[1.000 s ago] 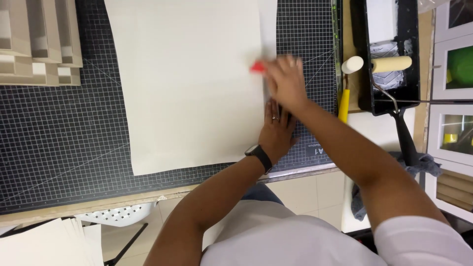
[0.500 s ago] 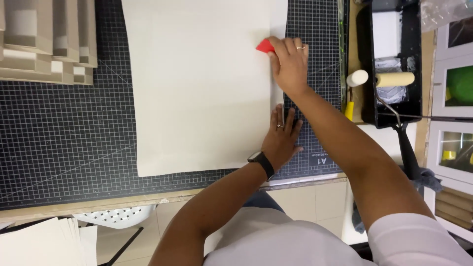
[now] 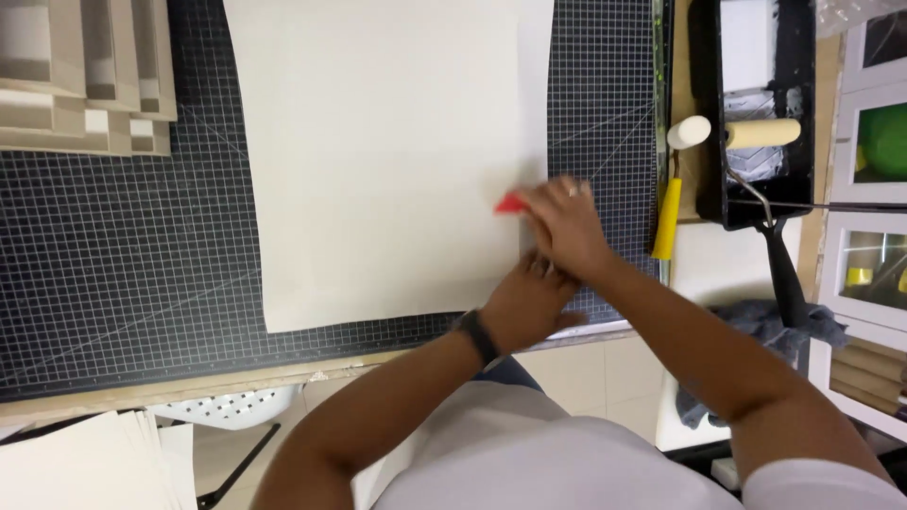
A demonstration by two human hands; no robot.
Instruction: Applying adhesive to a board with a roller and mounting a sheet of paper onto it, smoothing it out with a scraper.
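1. Overhead, from the head camera, we log one large cream sheet (image 3: 378, 161) lying flat on the black gridded cutting mat (image 3: 113, 283) that covers the table.
2. Our right hand (image 3: 559, 222) is clenched around a small red tool (image 3: 510, 203), pressed on the sheet's right edge.
3. Our left hand (image 3: 524, 302), released and flat, presses the sheet's lower right corner, just beneath the right.
4. Right of the mat: a yellow-handled tool (image 3: 667, 215) and a black paint tray (image 3: 756, 113) holding a roller (image 3: 761, 133).
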